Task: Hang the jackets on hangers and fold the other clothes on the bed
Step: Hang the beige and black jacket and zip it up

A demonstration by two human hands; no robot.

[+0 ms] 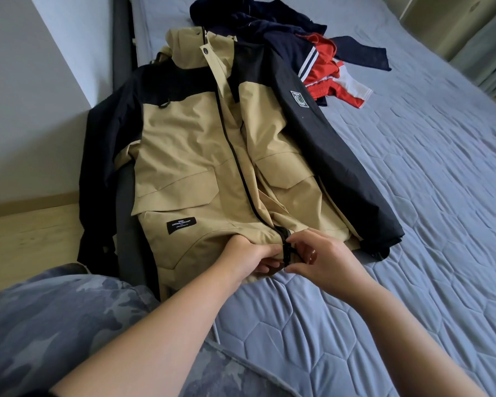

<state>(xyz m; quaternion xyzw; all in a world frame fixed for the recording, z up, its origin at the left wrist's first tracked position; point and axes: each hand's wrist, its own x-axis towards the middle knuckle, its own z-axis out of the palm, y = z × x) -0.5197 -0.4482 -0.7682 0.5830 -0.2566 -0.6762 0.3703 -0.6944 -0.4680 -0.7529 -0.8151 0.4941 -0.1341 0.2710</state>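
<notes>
- We have the tan and black jacket (201,156) lying front-up on the bed (413,224), hood at the far end and hem near us. Its left sleeve (98,167) spills over the left edge of the bed.
- Our left hand (246,257) grips the hem just left of the zip (286,247), fingers curled into the fabric. Our right hand (324,256) pinches the zip's bottom end between thumb and fingers (slider or pin, we cannot tell which).
- We judge that we are working the zip's bottom end before the jacket goes on a hanger. No hanger is in view.
- If the two hem edges are not level, the pin may sit crooked and the zip could jam or split when pulled.
- The loose tan fabric bunched beside the zip could catch in the slider.
- If our left hand slackens, a pull on the slider will likely drag the whole hem instead of running the teeth.
- The overhanging sleeve could tug the jacket leftward off the bed.
- The navy clothes (241,15) and red clothes (324,70) heaped at the far end are not yet folded.
</notes>
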